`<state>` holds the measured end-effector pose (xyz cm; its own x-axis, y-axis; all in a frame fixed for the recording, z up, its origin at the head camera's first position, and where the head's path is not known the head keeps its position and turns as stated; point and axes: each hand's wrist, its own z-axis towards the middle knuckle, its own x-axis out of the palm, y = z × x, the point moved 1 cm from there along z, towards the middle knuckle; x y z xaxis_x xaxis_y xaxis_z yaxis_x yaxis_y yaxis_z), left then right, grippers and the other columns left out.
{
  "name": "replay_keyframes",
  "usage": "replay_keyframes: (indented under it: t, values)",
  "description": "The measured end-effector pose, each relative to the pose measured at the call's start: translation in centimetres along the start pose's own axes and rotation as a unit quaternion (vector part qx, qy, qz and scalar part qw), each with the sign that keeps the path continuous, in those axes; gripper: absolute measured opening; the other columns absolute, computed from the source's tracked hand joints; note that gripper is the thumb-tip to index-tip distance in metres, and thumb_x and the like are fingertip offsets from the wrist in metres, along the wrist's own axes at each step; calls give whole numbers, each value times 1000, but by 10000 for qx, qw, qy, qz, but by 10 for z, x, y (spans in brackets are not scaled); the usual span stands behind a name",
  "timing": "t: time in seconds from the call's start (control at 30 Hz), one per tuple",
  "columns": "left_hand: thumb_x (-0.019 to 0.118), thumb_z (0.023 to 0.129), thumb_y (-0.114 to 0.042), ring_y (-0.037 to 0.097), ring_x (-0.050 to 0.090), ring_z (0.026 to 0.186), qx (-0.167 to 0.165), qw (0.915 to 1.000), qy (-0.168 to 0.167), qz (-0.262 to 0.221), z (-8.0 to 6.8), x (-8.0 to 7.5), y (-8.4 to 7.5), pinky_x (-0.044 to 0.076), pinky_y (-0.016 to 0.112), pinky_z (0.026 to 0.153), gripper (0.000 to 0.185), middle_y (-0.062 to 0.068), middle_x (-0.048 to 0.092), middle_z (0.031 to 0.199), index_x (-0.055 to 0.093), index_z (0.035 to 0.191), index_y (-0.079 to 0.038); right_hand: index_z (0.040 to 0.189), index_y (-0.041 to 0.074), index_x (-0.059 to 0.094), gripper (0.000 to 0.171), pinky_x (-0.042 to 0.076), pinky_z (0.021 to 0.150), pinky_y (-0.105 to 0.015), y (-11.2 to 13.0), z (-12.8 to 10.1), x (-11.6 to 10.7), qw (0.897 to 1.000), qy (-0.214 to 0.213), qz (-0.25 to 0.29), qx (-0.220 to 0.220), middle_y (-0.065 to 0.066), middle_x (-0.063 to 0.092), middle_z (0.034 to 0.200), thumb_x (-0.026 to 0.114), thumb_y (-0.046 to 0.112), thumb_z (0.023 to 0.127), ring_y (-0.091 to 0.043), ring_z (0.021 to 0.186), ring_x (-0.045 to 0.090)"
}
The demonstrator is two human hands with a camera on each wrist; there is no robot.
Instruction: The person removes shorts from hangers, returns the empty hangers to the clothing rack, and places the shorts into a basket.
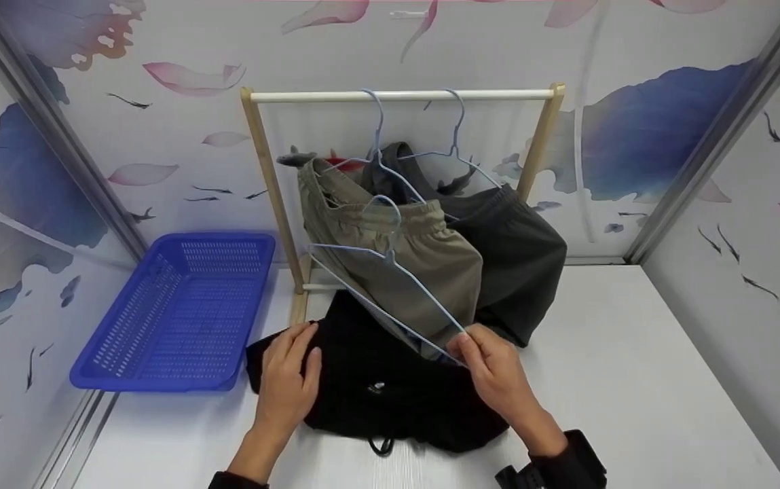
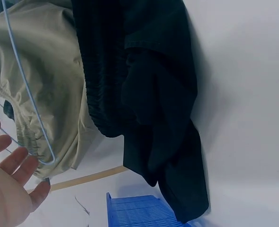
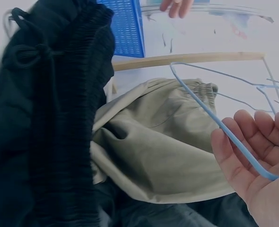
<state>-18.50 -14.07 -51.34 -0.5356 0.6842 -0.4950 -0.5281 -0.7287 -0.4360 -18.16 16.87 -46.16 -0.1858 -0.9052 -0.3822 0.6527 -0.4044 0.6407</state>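
Note:
In the head view a pair of black shorts [image 1: 417, 407] lies on the white table, with a small white logo. Their gathered waistband [image 3: 73, 118] and tied drawstring [image 3: 35, 56] show in the right wrist view. My right hand [image 1: 495, 370] grips one end of a light blue wire hanger [image 1: 390, 255], held tilted above the shorts with its hook upward. My left hand [image 1: 286, 377] is over the left part of the black shorts, fingers extended and loosely spread; in the left wrist view its palm holds nothing.
Behind stands a small wooden rack with a white rail [image 1: 308, 97]. Khaki shorts [image 1: 423, 238] and dark grey shorts [image 1: 518, 251] hang from it on blue hangers. A blue plastic basket [image 1: 264, 272] sits at the left. Patterned panels [image 1: 186, 136] enclose the table.

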Motion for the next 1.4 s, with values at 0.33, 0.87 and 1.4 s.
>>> replay_keyframes:
  t: [0.33,0.87,1.4]
  values:
    - [70,94,-3,39,61,116,-10,9998,204,61,-3,4,5,44,60,98,35,21,65,126,69,128,3,85,6,69,23,48,67,-14,8,21,2,9999,7,33,-148,-1,67,78,58,-7,100,-12,69,61]
    - [70,93,0,41,61,117,-63,9991,378,161,-2,8,7,46,62,97,35,20,65,126,69,127,4,85,3,67,21,50,65,-21,13,60,10,9992,-5,-222,-336,-3,68,79,57,-2,102,-14,69,63]
    - [71,92,-1,41,61,115,-88,9990,368,225,-1,12,11,45,62,96,35,22,65,124,69,126,4,87,2,66,22,47,62,-27,17,89,25,9993,-108,-72,-355,-7,66,79,54,1,105,-16,66,58]
